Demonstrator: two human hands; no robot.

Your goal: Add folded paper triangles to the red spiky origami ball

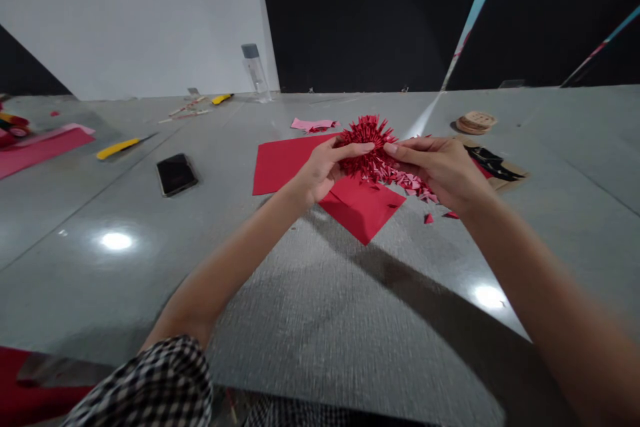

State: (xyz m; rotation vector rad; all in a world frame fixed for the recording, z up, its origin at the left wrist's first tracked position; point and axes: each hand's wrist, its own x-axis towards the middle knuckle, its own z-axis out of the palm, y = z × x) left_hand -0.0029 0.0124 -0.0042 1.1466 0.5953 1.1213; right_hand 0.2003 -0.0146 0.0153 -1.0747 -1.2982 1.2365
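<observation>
A spiky red ball of folded paper pieces (369, 127) is held up above the table. My left hand (324, 170) grips it from the left, thumb lying across its front. My right hand (447, 167) is closed in a pinch, its thumb and fingertips touching the ball's right side; whatever lies between them is too small to make out. Below and to the right is a heap of small folded red and pink paper pieces (413, 183), partly hidden by my right hand. Red paper sheets (280, 163) lie flat under my hands, one corner pointing towards me.
On the left lie a phone (177, 175), a yellow cutter knife (123, 147) and pink-red paper (45, 150). A clear bottle (257, 73) stands by the back wall. Pink paper scraps (313, 125) lie behind the sheets. Round wooden discs (475, 122) sit at the right.
</observation>
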